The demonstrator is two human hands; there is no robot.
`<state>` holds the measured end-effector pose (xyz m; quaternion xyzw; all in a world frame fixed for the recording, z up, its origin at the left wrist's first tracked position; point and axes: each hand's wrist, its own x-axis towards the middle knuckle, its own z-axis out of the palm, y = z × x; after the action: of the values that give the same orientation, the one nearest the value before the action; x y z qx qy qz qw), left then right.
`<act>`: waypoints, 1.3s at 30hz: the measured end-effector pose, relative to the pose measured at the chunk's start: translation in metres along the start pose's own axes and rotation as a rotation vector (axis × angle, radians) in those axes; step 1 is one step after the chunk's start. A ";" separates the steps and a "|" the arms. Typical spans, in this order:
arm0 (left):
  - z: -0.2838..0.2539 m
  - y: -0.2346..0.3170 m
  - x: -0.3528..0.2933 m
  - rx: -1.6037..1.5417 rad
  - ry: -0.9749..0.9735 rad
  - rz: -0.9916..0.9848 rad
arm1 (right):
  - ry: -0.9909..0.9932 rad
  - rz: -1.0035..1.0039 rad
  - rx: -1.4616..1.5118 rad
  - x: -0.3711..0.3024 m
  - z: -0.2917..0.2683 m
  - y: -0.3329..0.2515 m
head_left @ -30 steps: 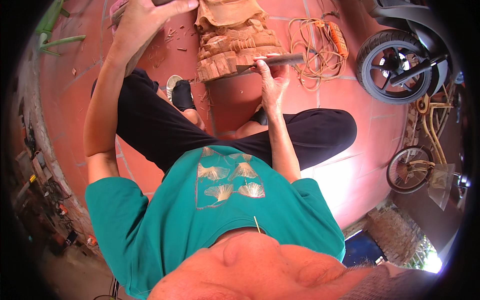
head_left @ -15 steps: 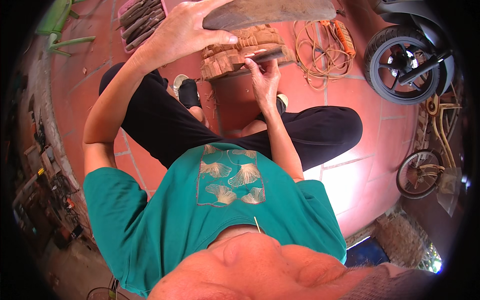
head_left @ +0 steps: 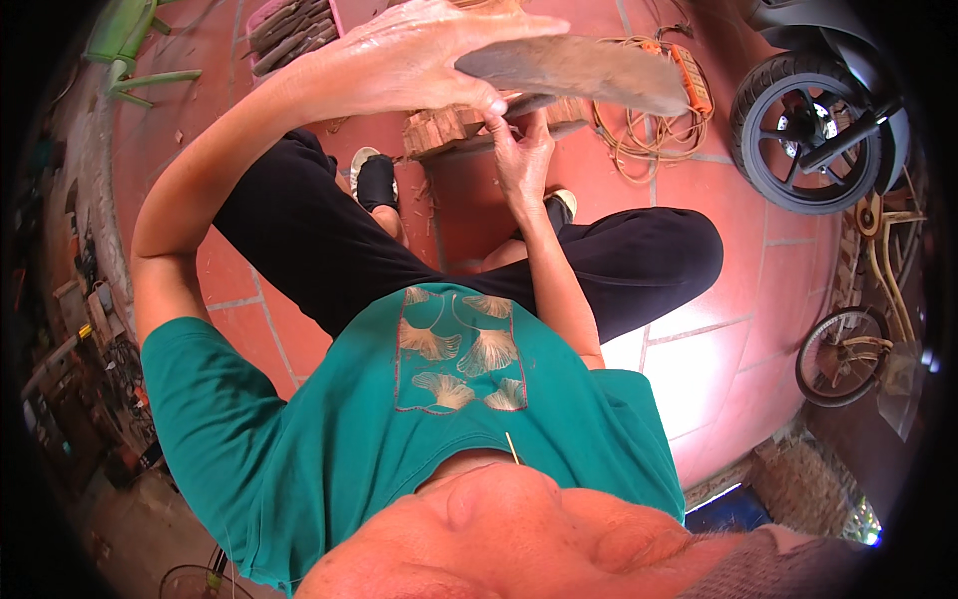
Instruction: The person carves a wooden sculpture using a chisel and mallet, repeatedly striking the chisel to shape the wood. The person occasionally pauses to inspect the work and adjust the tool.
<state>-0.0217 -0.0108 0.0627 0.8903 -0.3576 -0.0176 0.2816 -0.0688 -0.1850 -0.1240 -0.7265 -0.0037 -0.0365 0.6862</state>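
My left hand (head_left: 424, 62) grips one end of a long, flat, slightly curved brown wooden club (head_left: 579, 72), with the thumb along its lower edge. Beneath it, my right hand (head_left: 524, 160) pinches a dark chisel (head_left: 529, 102) whose far part is hidden by the club. Behind the chisel, a carved reddish-brown wood block (head_left: 439, 132) rests on the floor between my feet, largely covered by my left hand and the club. My left thumb is close to the right-hand fingertips; whether they touch is unclear.
A pink basket (head_left: 261, 14) of several dark-handled tools lies beyond my left arm, near a green plastic chair (head_left: 125, 45). An orange power strip (head_left: 691, 78) with a coiled cord (head_left: 624, 150) is right of the block. Further right stand a motorbike wheel (head_left: 803, 132) and a small bicycle (head_left: 846, 354).
My left hand and the wooden club have come down and to the right, now over the chisel and block. The right hand has barely shifted.
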 end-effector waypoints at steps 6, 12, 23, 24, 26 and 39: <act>0.004 -0.008 -0.007 0.123 -0.143 -0.117 | -0.006 0.018 -0.017 0.002 0.001 -0.007; -0.030 0.016 0.007 -0.069 -0.095 -0.179 | 0.016 -0.016 -0.031 0.005 0.000 0.004; -0.016 0.004 0.007 0.145 -0.100 -0.076 | -0.011 -0.039 0.010 0.002 0.006 -0.003; -0.018 0.004 0.008 0.128 0.010 0.040 | 0.001 -0.021 0.000 0.002 0.006 -0.005; -0.048 0.034 0.017 -0.040 -0.111 -0.158 | 0.031 0.015 -0.025 0.005 0.000 -0.006; -0.039 0.010 0.003 -0.174 -0.154 -0.246 | 0.009 0.036 -0.059 0.003 -0.002 -0.013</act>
<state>-0.0170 0.0003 0.1014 0.8956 -0.2636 -0.1512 0.3248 -0.0668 -0.1863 -0.1112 -0.7461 0.0137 -0.0277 0.6651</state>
